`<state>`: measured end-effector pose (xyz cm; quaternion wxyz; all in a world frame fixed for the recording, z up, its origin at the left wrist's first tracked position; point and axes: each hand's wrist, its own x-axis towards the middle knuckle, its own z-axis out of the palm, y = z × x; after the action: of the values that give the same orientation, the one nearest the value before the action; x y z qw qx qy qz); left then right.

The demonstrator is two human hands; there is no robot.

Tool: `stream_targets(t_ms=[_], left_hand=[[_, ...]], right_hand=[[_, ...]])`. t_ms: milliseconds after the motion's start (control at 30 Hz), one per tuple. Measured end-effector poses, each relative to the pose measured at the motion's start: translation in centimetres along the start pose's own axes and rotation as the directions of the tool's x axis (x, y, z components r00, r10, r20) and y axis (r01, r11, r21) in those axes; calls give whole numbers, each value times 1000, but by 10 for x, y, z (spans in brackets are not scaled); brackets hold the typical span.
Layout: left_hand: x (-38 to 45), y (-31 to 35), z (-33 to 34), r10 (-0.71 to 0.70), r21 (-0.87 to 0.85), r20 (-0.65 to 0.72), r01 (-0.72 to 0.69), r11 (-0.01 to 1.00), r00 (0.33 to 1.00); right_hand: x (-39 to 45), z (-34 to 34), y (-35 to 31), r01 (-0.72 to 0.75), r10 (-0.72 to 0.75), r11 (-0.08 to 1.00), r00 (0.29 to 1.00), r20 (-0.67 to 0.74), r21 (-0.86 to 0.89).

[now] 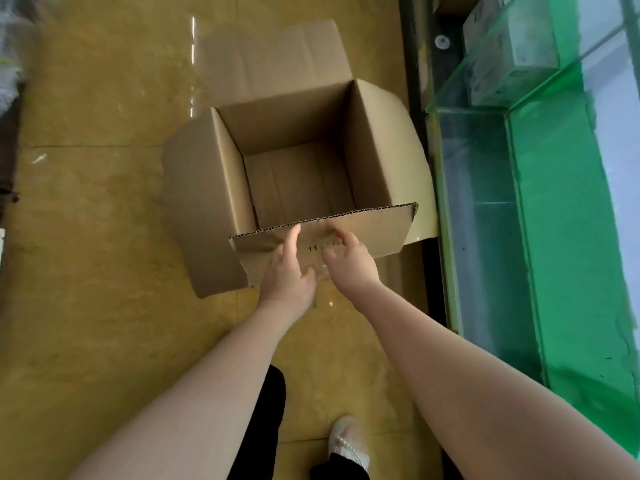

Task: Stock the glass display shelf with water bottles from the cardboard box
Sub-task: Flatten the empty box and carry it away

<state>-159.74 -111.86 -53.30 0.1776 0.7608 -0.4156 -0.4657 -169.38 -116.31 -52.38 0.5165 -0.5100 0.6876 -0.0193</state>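
Glossy tan tile floor (86, 237) w/ light glare.

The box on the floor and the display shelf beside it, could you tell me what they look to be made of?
The box looks like plain brown corrugated cardboard, matte: fluting shows along the near flap's cut edge. The display shelf appears to be clear glass, glossy, with green-tinted edges and see-through panes.

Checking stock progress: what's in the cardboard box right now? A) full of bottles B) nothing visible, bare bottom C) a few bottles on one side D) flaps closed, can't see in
B: the box stands open on the floor, its bare cardboard bottom shows with no bottles in it, and the left hand and right hand are at its near flap.
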Motion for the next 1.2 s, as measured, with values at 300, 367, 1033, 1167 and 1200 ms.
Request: stream_targets(t_ms=[300,367,1033,1167,1200], left_hand=[[52,-36,-40,-122,412,323,-23,911,939],[62,-39,-42,-111,452,360,-69,889,926],[189,30,-79,-2,311,-76,26,950,997],[264,51,-113,87,356,-249,7,935,965],[280,51,-119,90,357,-276,15,934,957]], right_hand=[[59,32,-17,-16,54,953,992,117,-304],[70,39,-19,7,40,938,991,130,-346],[197,-10,-126,234,-169,689,972,161,-686],[248,-24,-179,401,-435,683,895,101,-611],[262,-25,-186,414,-461,684,884,84,-600]])
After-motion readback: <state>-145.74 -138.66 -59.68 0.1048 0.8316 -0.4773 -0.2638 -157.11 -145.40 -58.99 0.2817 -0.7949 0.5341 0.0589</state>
